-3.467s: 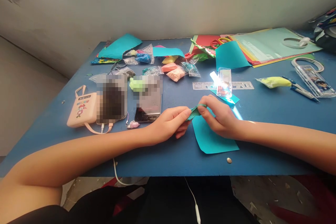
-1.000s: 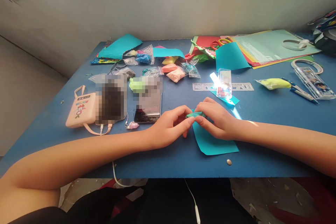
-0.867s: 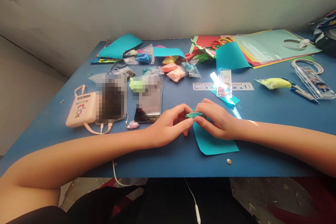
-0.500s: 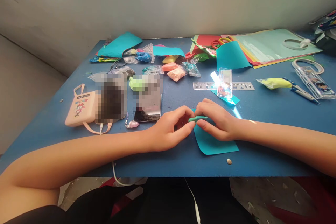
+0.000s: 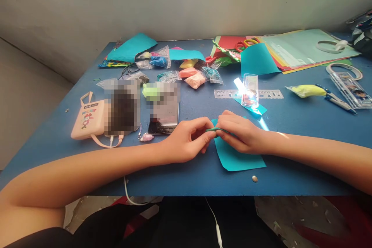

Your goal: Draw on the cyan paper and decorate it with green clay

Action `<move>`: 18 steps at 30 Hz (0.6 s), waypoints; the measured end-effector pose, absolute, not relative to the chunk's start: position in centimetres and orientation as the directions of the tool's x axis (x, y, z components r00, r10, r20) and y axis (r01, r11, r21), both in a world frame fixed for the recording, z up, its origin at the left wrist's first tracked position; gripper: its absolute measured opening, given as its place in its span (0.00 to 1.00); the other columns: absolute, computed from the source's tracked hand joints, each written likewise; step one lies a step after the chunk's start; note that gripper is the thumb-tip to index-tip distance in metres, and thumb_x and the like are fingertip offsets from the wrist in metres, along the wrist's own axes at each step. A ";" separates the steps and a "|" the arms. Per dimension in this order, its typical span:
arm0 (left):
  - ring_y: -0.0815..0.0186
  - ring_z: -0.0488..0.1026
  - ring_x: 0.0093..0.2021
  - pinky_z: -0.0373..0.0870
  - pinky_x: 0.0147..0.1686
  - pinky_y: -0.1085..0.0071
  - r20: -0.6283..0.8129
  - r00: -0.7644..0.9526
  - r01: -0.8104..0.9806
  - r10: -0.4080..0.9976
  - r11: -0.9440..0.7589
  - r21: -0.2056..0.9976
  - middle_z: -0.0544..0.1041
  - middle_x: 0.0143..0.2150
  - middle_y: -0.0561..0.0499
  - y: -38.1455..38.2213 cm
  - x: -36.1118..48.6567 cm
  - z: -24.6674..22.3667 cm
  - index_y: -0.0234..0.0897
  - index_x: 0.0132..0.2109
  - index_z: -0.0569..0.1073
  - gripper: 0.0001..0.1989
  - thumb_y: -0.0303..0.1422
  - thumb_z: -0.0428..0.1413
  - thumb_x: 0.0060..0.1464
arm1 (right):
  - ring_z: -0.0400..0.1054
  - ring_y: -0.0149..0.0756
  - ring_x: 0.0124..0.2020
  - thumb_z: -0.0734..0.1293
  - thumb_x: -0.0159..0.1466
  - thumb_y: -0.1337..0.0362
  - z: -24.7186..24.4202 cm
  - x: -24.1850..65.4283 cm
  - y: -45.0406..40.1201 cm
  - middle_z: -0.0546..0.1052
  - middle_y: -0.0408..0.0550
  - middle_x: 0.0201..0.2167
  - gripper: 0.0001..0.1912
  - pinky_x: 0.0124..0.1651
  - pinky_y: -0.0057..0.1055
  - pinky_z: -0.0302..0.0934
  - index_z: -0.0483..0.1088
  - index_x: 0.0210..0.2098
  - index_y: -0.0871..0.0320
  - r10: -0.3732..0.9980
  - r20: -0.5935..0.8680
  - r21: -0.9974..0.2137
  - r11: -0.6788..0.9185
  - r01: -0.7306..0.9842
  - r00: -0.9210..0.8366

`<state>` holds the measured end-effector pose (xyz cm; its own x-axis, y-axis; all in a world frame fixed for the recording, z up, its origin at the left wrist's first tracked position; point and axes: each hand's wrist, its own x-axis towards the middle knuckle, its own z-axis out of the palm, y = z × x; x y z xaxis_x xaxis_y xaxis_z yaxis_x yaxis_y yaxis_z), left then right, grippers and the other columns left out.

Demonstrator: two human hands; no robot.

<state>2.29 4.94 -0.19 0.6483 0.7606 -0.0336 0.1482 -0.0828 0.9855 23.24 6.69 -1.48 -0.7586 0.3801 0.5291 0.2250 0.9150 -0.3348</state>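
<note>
Pale, scuffed wall (image 5: 186, 11) rises behind a blue table (image 5: 180, 182) whose front edge crosses low in view. Furthest left lies a pink case (image 5: 90, 120) with a strap; beside it, pixelated blocks mask whatever sits there, and they also cover the upper part of a dark phone (image 5: 164, 127), near a small pink charm (image 5: 146, 136). Behind these, plastic bags (image 5: 195, 80) of coloured stuff overlap, so some contents are hard to make out. Toward the middle, the left hand (image 5: 193, 139) is narrowed to a pinch, thumb and forefinger on one end of a slender green piece (image 5: 213, 129) (its material isn't clear from here). That piece points left to right, its long axis roughly parallel to the table's front edge, and its right end disappears under the fingers of the right hand (image 5: 240, 131), which is closed on it. Both hands hold it over the far left part of a turquoise sheet (image 5: 240, 159), partly covered by the right hand; whether they touch the sheet I can't tell. Beyond, glare blots out part of a clear box (image 5: 250, 89), which overlaps a stencil ruler (image 5: 271, 93). Further right come a yellow packet (image 5: 308, 90), a blue-and-white pen (image 5: 340, 102) and a dark bundle (image 5: 362, 33) cut off by the frame.
</note>
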 end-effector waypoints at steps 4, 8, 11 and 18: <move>0.72 0.67 0.22 0.64 0.25 0.75 -0.044 0.644 0.094 0.764 -0.022 0.995 0.69 0.23 0.57 4.9 2.3 0.0 0.37 0.34 0.66 0.16 0.45 0.54 0.62 | 0.53 0.32 0.27 0.52 0.75 0.66 -1.5 23.3 6.7 0.61 0.41 0.25 0.12 0.33 0.29 0.56 0.55 0.33 0.55 0.424 0.554 -0.347 0.900 0.264 -0.717; 0.73 0.67 0.22 0.59 0.21 0.76 -0.033 0.630 0.027 0.776 0.021 0.999 0.69 0.25 0.57 5.0 2.3 -0.2 0.37 0.35 0.65 0.16 0.46 0.52 0.63 | 0.56 0.31 0.26 0.50 0.76 0.63 -1.0 23.3 6.7 0.64 0.41 0.24 0.15 0.32 0.29 0.56 0.58 0.33 0.55 0.520 0.546 -0.422 0.848 0.320 -0.657; 0.72 0.68 0.23 0.58 0.20 0.76 -0.026 0.610 0.005 0.792 0.029 1.000 0.68 0.25 0.57 5.1 2.3 -0.3 0.37 0.35 0.65 0.17 0.46 0.52 0.63 | 0.55 0.32 0.25 0.48 0.76 0.61 -0.8 23.2 6.6 0.64 0.41 0.23 0.18 0.33 0.31 0.55 0.58 0.31 0.55 0.597 0.543 -0.427 0.802 0.418 -0.591; 0.72 0.67 0.23 0.59 0.21 0.76 -0.021 0.596 0.014 0.803 0.016 1.000 0.68 0.25 0.57 5.0 2.3 -0.4 0.37 0.35 0.64 0.15 0.44 0.52 0.63 | 0.52 0.32 0.23 0.47 0.76 0.59 -0.9 23.1 6.6 0.57 0.39 0.20 0.20 0.29 0.32 0.52 0.51 0.27 0.54 0.639 0.550 -0.475 0.769 0.428 -0.538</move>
<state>2.28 4.95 -0.37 0.5956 0.8030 -0.0214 0.0144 0.0160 0.9998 23.14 6.63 -0.95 -0.5378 0.6391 0.5498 0.4277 0.7689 -0.4753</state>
